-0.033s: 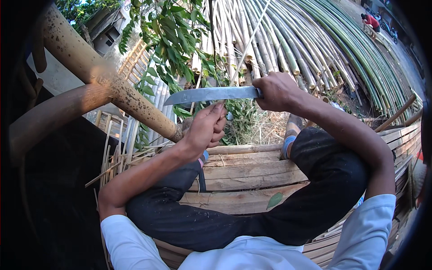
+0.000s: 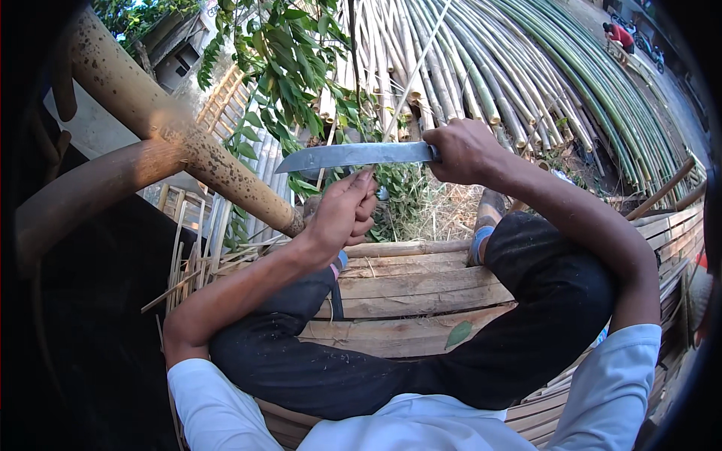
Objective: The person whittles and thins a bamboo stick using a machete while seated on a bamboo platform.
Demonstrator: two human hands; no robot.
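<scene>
A long knife (image 2: 353, 156) with a wide grey blade lies almost level in front of me, its tip to the left. My right hand (image 2: 465, 152) is closed round its dark handle. Just under the blade, my left hand (image 2: 350, 203) is closed, thumb uppermost, close to the lower edge of the metal. A thin pale bamboo strip (image 2: 417, 74) slants from the upper right down behind the blade toward the left thumb and fingers, which pinch it. Its lower end is hidden by the hand.
I sit cross-legged on a bamboo slat platform (image 2: 410, 293) with a green leaf (image 2: 459, 334) on it. A thick bamboo post (image 2: 226, 174) slants at left; leafy branches (image 2: 289, 75) hang ahead. Long bamboo poles (image 2: 511, 68) lie beyond. A person in red (image 2: 621, 37) is far right.
The knife tip has shifted very slightly up and to the right. Both hands keep their hold.
</scene>
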